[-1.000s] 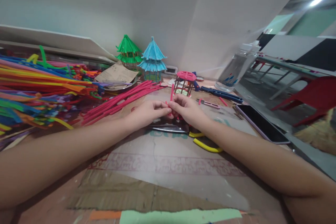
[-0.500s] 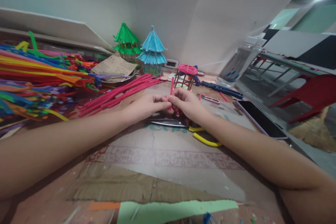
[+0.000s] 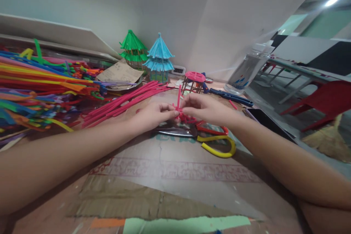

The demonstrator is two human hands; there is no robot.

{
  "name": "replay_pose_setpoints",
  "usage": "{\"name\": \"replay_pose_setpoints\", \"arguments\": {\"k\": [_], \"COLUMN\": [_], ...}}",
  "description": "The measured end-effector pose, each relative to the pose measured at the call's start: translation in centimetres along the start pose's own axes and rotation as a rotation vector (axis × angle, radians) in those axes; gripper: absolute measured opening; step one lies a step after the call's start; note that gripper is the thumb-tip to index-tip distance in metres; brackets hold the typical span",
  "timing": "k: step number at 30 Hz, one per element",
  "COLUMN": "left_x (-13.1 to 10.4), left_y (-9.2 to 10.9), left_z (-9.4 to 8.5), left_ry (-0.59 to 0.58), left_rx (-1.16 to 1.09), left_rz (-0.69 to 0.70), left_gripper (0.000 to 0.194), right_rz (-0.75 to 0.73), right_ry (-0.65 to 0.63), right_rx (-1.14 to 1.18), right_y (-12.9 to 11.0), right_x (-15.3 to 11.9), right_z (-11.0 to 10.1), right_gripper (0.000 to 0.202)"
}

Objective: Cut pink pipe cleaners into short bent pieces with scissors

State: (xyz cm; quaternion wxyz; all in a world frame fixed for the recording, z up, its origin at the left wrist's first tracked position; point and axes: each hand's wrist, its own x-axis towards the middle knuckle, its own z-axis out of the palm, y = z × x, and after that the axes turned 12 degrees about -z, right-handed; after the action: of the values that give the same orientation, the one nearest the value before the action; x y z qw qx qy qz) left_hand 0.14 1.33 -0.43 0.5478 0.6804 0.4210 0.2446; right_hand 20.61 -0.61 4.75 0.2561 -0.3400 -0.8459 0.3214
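Your left hand [image 3: 153, 116] pinches the upright pink strip [image 3: 179, 97] at your twelve o'clock, your right hand [image 3: 210, 108] curls, its grip slightly parted, just beside it, and from there pink stems [image 3: 128, 103] lie at nine, a blue pagoda [image 3: 159, 52] at eleven.

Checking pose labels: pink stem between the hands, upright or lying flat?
Upright: the pink stem rises nearly vertically between left hand and right hand, tip up.

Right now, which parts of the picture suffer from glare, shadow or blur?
Head view: the overhead light glares with streaks; head view: shadow darkens the table along the right forearm; head view: pink stems between left hand and right hand look soft.
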Motion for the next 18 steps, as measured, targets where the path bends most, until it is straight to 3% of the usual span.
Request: {"name": "replay_pose_setpoints", "arguments": {"k": [2,6,11,15,18], "left_x": [0.0,-0.2,-0.5,-0.7,-0.5], "left_y": [-0.1,0.1,1.0,1.2,0.8], "left_z": [0.2,0.5,0.8,0.7,0.4], "left_ry": [-0.008,-0.009,0.061,0.071,0.083], "left_rx": [-0.051,-0.197,-0.158,-0.139,-0.133], "left_rz": [-0.020,-0.082,-0.114,-0.125,-0.102], "left_gripper": [0.031,0.027,0.022,0.020,0.022], "right_rz": [-0.003,0.001,0.012,-0.032,-0.050], "right_ry": [-0.180,-0.352,-0.378,-0.462,-0.413], "right_rx": [-0.239,-0.585,-0.631,-0.632,-0.656], "right_y": [-1.1,-1.8,-0.9,-0.6,-0.6], "right_x": [-1.5,-5.0,-7.5,-7.6,-7.4], "right_z": [-1.2,-2.4,-2.6,-2.1,-1.4], "right_gripper": [0.017,0.030,0.049,0.065,0.067]}}
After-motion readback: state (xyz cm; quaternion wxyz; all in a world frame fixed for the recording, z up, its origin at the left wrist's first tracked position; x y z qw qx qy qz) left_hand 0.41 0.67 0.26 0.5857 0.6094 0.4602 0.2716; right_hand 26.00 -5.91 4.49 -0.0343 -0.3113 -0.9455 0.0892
